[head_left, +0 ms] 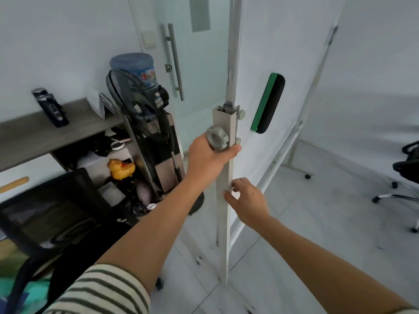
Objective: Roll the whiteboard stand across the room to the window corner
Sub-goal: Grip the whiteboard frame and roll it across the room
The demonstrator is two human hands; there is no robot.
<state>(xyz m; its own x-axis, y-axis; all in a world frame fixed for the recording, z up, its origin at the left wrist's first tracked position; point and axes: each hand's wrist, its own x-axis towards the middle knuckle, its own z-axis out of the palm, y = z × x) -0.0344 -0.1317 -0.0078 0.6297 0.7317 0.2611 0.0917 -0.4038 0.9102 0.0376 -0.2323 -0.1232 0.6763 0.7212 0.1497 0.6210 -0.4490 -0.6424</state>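
The whiteboard stand shows its near grey upright post (pixel 223 223) rising in the middle of the view, with the white board (pixel 283 53) stretching away to the right. A grey knob (pixel 217 138) sticks out of the post. My left hand (pixel 207 158) is wrapped around the post just under that knob. My right hand (pixel 247 200) holds the post lower down, fingers curled on its edge. A green and black eraser (pixel 268 103) clings to the board. The far leg's caster (pixel 307 176) rests on the tiled floor.
A black standing fan (pixel 138 114) and a water dispenser (pixel 136 69) stand close on the left, beside a grey desk (pixel 45 139). A black chair (pixel 56 211) is at lower left, another office chair (pixel 405 177) at right. A glass door (pixel 199 71) is behind.
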